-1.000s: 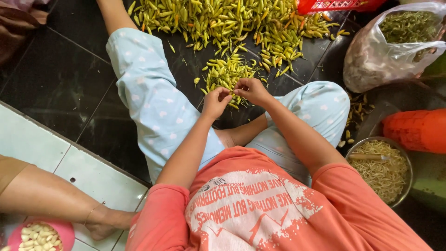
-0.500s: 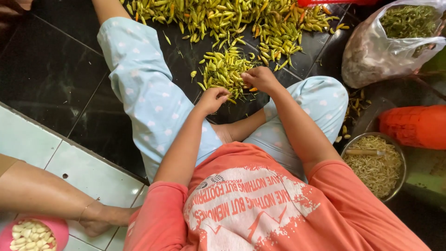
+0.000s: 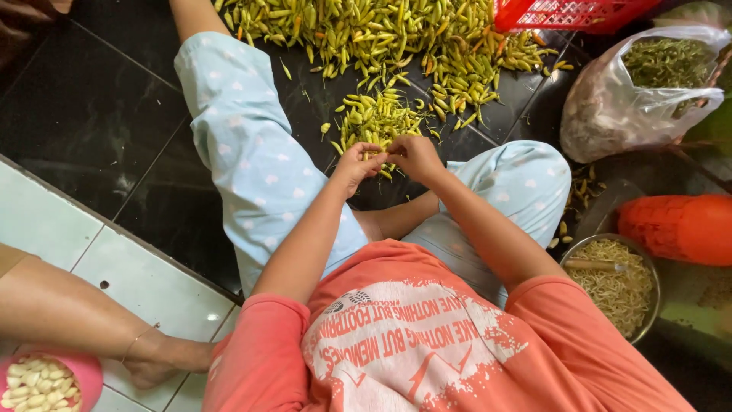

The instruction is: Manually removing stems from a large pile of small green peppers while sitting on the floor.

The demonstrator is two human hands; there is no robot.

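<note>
My left hand [image 3: 355, 165] and my right hand [image 3: 415, 156] meet over the dark floor between my legs, fingers pinched together on a small yellow-green chilli [image 3: 383, 156]. Just beyond them lies a small heap of chillies [image 3: 375, 118]. A much larger pile of yellow-green chillies [image 3: 381, 34] spreads across the floor further out. I sit with legs apart in pale blue spotted trousers and an orange shirt.
At right stand a metal bowl of chilli stems [image 3: 614, 282], an orange plastic container [image 3: 679, 227] and a clear bag of green stems [image 3: 648, 84]. A red basket [image 3: 568, 14] sits at the top. Another person's foot [image 3: 164, 360] and a pink bowl of garlic cloves [image 3: 46, 380] are at lower left.
My right hand has come back from the small heap and joined my left hand, both now pinching a chilli. The view shifted slightly.
</note>
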